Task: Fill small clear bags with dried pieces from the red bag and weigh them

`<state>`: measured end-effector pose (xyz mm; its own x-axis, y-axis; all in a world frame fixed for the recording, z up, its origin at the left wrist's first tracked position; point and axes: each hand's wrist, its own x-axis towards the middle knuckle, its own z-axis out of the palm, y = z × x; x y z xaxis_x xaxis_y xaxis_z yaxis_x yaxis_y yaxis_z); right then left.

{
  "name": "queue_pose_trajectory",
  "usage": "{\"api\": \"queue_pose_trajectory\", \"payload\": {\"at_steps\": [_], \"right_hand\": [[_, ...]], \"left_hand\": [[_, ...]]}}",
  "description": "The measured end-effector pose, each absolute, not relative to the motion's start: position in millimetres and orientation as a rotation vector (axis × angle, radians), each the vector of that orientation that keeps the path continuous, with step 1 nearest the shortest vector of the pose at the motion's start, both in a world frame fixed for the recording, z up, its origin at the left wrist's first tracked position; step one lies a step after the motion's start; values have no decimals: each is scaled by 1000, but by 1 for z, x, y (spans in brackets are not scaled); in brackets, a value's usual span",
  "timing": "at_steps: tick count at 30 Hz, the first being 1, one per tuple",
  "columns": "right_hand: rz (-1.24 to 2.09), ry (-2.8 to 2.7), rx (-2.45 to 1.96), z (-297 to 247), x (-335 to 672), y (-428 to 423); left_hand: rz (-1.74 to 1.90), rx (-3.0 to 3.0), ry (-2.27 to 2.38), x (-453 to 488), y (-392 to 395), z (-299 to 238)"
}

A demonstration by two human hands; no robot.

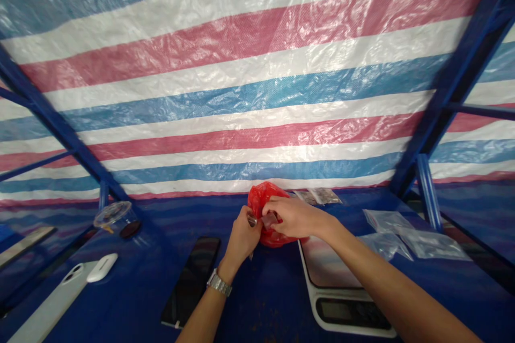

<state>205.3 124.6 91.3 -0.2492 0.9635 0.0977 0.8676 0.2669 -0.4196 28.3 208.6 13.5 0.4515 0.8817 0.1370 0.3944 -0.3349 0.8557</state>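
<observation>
A crumpled red plastic bag (263,194) stands near the back of the blue table, between my two hands. My left hand (242,238), with a metal watch on its wrist, is closed at the bag's left side. A small shiny rounded thing (252,220) shows in its fingers, and its kind is unclear. From the right, my right hand (300,215) reaches over the bag's opening. Its fingers pinch a small brownish-red piece (269,220). The bag's contents are hidden by the hands and folds.
A digital scale (317,308) lies under my right forearm. Clear plastic bags (430,244) are at right, small filled packets (324,196) behind. Leftward lie a black phone (193,278), a white phone (50,300), a white earbud case (102,268) and a clear tub (116,217). Striped sheeting (249,134) rises behind.
</observation>
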Motion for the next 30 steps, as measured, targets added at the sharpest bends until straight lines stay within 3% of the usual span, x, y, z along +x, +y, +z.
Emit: {"api": "queue_pose_trajectory", "payload": {"at_steps": [7, 15, 25, 30], "right_hand": [[254, -2171, -2046, 92, 205, 123], [353, -2268, -1791, 92, 198, 123], [100, -2093, -2105, 87, 209, 126], [313, -2179, -1808, 86, 216, 127]], "left_hand": [[758, 1892, 1129, 26, 219, 10], [746, 1888, 1113, 27, 214, 11], [733, 1898, 1065, 26, 212, 12], [736, 1872, 1062, 25, 215, 12]]}}
